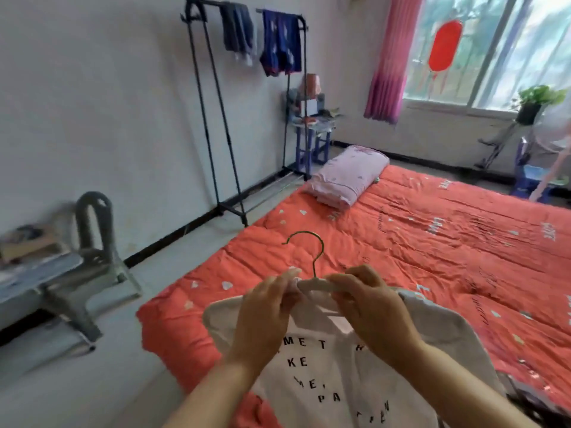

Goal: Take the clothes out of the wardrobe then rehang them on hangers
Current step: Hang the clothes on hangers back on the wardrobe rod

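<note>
Two hands, one hanger and one shirt over a bed, counted with the room's other items.

There are two hands, the left hand (262, 316) and the right hand (374, 313); one hanger (312, 285); one white T-shirt (327, 366) with black letters; one orange quilt (432, 242); one folded pink bundle (349, 177) of bedding. One black clothes rack (231, 209) carries two garments, a grey garment (238, 29) and a blue garment (281, 41). Also one pink curtain (392, 63), one red window decoration (445, 46), one potted plant (534, 103) and one grey chair (92, 242).
</note>
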Motion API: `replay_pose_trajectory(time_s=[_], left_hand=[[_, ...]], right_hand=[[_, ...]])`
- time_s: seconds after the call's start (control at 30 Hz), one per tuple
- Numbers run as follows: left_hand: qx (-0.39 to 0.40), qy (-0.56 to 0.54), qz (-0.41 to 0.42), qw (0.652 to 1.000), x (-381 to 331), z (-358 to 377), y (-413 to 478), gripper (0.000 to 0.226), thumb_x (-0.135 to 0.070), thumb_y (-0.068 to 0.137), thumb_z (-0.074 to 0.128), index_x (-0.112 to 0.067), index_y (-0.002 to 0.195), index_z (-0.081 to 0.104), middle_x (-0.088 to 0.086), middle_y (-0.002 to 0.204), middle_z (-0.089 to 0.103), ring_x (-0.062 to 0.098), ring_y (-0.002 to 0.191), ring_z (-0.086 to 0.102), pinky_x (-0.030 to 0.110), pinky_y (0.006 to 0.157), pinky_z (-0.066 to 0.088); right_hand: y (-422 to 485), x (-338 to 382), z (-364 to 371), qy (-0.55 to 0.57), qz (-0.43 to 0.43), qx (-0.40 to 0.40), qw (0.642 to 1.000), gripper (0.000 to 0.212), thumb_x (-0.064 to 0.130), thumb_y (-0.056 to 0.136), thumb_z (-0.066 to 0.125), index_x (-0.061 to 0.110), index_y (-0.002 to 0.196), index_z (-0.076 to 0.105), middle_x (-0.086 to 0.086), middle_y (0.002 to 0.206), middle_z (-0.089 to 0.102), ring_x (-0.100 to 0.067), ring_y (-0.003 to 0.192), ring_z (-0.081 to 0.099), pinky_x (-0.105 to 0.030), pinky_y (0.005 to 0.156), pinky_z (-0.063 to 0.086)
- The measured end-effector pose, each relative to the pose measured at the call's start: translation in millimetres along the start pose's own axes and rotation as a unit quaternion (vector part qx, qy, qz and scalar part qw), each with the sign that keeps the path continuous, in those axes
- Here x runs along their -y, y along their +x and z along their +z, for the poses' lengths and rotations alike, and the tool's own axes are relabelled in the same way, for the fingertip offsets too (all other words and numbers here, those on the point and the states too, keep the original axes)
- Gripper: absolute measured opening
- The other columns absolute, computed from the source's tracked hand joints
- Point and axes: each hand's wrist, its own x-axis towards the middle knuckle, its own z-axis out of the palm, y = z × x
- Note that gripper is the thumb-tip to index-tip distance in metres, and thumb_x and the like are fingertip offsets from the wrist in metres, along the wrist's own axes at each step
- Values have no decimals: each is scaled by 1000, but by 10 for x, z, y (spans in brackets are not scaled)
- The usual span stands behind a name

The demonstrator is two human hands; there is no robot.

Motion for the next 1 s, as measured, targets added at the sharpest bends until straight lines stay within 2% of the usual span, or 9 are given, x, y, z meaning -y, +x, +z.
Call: replay_pose_trajectory(time_s=[0.07,0.13,0.23,0.37,0.5,0.7,0.83,0.9,1.0], left_hand=[[-64,44,-6,997,271,-762,-135,37,-40,84,40,-34,120,45,0,89,66,14,80,59,26,72,46],[-118,72,-31,990,547,-1468,-316,37,-38,82,41,-32,118,47,0,87,68,10,80,56,25,71,45],[-187,133,-60,971,913,-2452,-643,34,-28,84,49,-30,116,58,-5,87,68,10,79,59,39,71,52],[-237,257,-73,934,1237,-3690,-1081,38,-33,85,51,-22,120,61,-5,83,66,13,74,62,33,70,50],[-274,351,-146,883,1525,-4774,-1535,38,-33,87,52,-23,124,60,-2,85,67,18,77,64,34,74,48],[-306,501,-200,785,1888,-6149,-2169,38,-32,85,48,-21,118,63,-5,73,62,12,63,60,26,65,46],[-335,567,-237,714,2013,-6856,-2488,42,-39,81,46,-21,114,66,-5,72,63,13,61,60,32,60,51],[-348,592,-263,678,2054,-7136,-2646,44,-40,80,45,-22,117,63,-6,75,63,15,65,60,34,63,52],[-369,617,-295,630,2086,-7442,-2868,50,-46,82,43,-23,125,55,-7,86,62,16,78,59,33,77,43]], right_hand=[[261,660,349,32,-61,-4,998,20,29,81,51,30,99,57,4,86,56,-9,71,52,-11,59,39],[503,1309,689,42,-111,6,993,30,26,76,63,32,103,54,10,87,52,-7,65,53,-12,53,40],[813,2245,1128,61,-184,26,981,50,20,65,79,33,106,53,11,82,55,-6,53,55,-20,44,46],[1172,3421,1620,102,-298,33,948,34,26,72,74,36,101,59,13,79,56,-7,52,56,-23,40,48],[1500,4538,2093,125,-371,9,920,17,35,74,65,37,91,67,14,71,58,-7,49,56,-21,37,42],[1857,6012,2819,217,-450,-24,866,18,35,71,70,35,89,67,10,69,60,-15,60,61,-28,36,44],[2005,6899,3258,277,-479,1,833,23,39,68,65,41,90,64,12,69,59,-12,60,59,-20,41,37],[2032,7350,3451,321,-492,0,809,24,38,66,65,38,90,66,12,68,59,-14,58,60,-19,41,34],[1964,8028,3680,386,-514,-17,766,26,37,67,64,31,91,72,8,68,61,-19,60,62,-24,37,38]])
